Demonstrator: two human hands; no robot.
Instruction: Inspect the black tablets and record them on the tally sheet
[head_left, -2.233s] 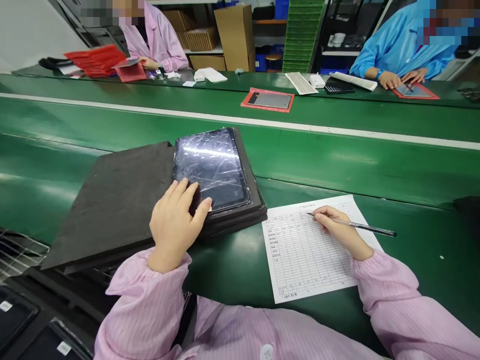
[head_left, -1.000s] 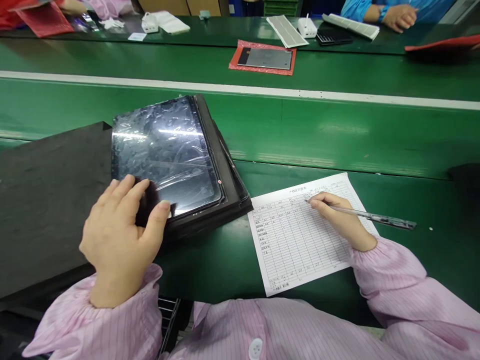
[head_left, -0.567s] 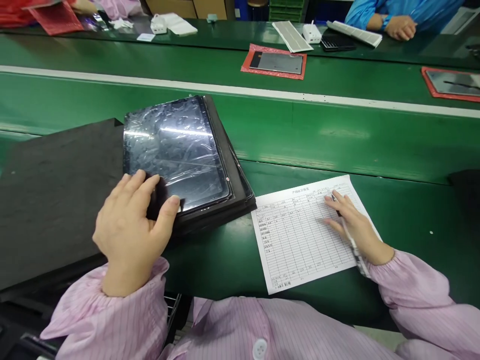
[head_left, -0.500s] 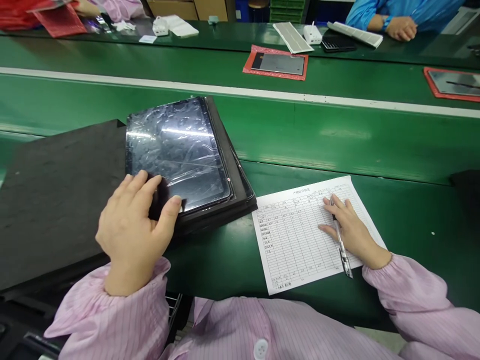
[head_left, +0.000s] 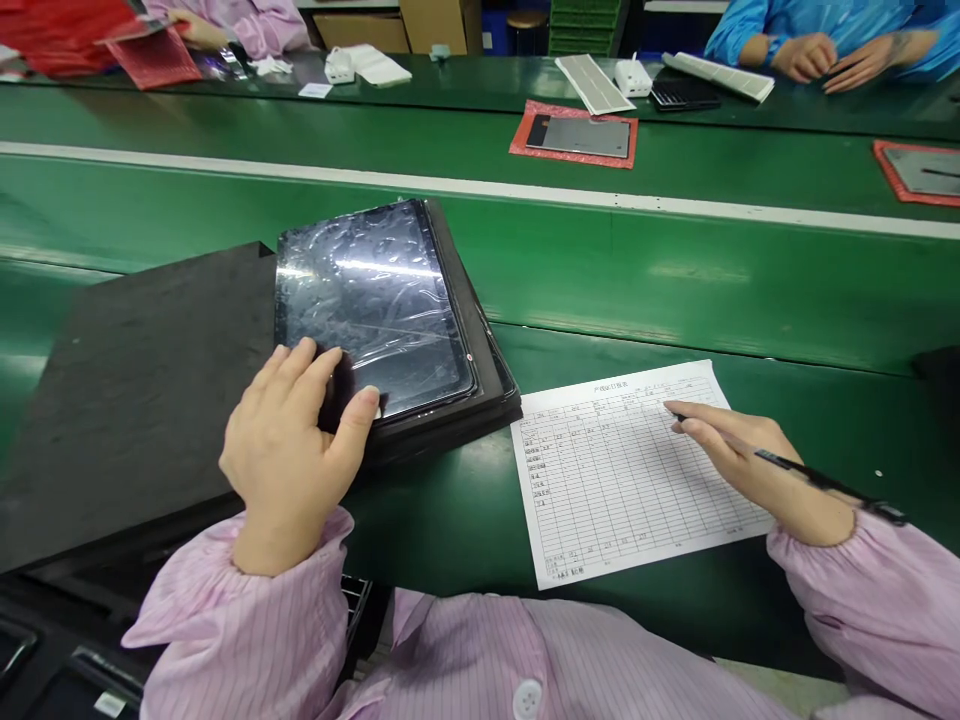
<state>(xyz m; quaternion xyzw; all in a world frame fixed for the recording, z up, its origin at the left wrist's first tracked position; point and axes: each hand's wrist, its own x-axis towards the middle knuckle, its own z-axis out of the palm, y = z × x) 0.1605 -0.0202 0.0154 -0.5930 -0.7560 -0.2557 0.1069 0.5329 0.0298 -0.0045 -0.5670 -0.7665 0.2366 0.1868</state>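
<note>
My left hand point(head_left: 296, 440) rests with spread fingers on the near corner of a dark tablet point(head_left: 371, 300) covered in crinkled clear film. The tablet lies on a stack of black foam trays point(head_left: 484, 385). My right hand point(head_left: 750, 455) grips a black pen point(head_left: 817, 480), its tip over the upper right of a printed table sheet point(head_left: 622, 470) lying on the green bench.
A large black foam sheet point(head_left: 135, 380) lies left of the tablet. A green conveyor belt point(head_left: 675, 270) runs beyond. A screen on a red mat point(head_left: 576, 135) sits on the far side, where other people's hands point(head_left: 806, 50) work. Black trays point(head_left: 45, 650) sit at lower left.
My right hand turned the pen in its fingers, laying it flat on the sheet, then took it back into a writing grip. My left hand stayed on the tablet.
</note>
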